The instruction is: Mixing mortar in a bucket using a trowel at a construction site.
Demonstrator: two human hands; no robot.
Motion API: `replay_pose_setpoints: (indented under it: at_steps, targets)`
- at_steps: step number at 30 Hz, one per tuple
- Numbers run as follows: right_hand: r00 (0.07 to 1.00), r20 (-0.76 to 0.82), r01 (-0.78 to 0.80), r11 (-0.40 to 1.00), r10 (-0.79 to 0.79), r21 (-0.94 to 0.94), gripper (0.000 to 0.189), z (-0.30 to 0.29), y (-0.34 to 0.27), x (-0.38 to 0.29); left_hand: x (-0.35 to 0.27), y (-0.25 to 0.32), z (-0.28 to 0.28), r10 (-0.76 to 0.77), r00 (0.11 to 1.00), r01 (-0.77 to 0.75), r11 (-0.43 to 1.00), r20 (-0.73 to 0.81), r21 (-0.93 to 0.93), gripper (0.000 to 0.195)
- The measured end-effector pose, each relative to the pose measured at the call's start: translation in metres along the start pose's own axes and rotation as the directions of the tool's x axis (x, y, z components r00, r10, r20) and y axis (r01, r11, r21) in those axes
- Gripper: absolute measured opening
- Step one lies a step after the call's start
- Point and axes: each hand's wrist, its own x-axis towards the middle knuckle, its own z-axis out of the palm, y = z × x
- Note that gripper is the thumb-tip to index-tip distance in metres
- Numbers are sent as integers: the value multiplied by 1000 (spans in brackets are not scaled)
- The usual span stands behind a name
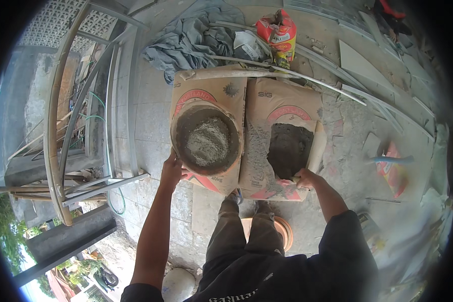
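Note:
A round bucket stands on the left paper cement bag, with pale grey powder heaped inside it. My left hand grips its lower left side, fingers partly hidden beneath. Beside it lies a second paper cement bag, cut open on top, showing dark grey cement. At the lower right of that opening, my right hand is closed around a pale, handle-like piece. What that piece belongs to is hidden. Spilled powder covers the bag left of the opening.
Behind the bags lie a crumpled grey cloth, a red and yellow sack and a thin pole. A metal frame stands left. An orange bucket is behind my legs. Another person is far right.

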Motion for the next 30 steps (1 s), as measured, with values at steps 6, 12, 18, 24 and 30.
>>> replay_pose_setpoints:
  at_steps: [6,12,18,24,30]
  targets:
    - [999,39,9,941,-24,337,52,-13,10,-22,6,-5,0,-4,1000,4,999,7,39,60]
    - [961,-267,217,808,-77,547,51,-3,10,-43,9,-6,-7,-14,1000,13,998,11,59,57]
    - [894,-447,300,761,-14,575,41,-8,-26,-113,22,-9,-7,34,998,-39,994,47,101,56]
    - [843,-532,320,722,79,614,35,-14,-123,-195,32,-25,-9,114,991,-119,991,77,68,55]
    - [831,-556,439,600,12,669,26,-13,-215,-238,37,-33,-2,178,983,-181,979,37,91,54]
